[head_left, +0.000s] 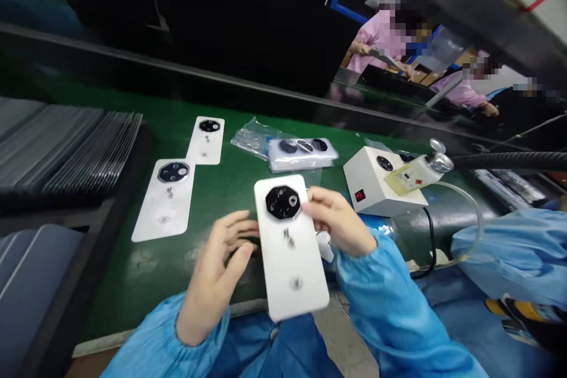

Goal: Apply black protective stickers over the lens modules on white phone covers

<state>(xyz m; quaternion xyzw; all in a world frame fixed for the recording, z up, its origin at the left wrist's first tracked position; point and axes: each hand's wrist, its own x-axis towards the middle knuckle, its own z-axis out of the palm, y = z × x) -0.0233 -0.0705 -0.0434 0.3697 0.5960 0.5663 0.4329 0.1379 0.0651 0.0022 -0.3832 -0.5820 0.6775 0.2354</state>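
A white phone back cover (296,266) with a black octagonal camera plate and dark printed marks is held up over the table's front edge. My right hand (339,218) pinches its upper right edge between thumb and fingers. Beside the left edge of that cover, my left hand (224,269) is open, thumb and fingers apart; its fingertips come close to the edge, and whether they touch I cannot tell. Two similar parts lie on the green table to the left: a nearer white cover (170,209) and a farther white cover (208,147), their corners almost meeting.
Behind the held cover lies a clear-wrapped stack of white covers (301,159). A white box (376,189) with a red switch and a pump bottle (411,176) stand right. Racks of thin panels (88,147) line the left. Co-workers in pink (383,35) sit beyond.
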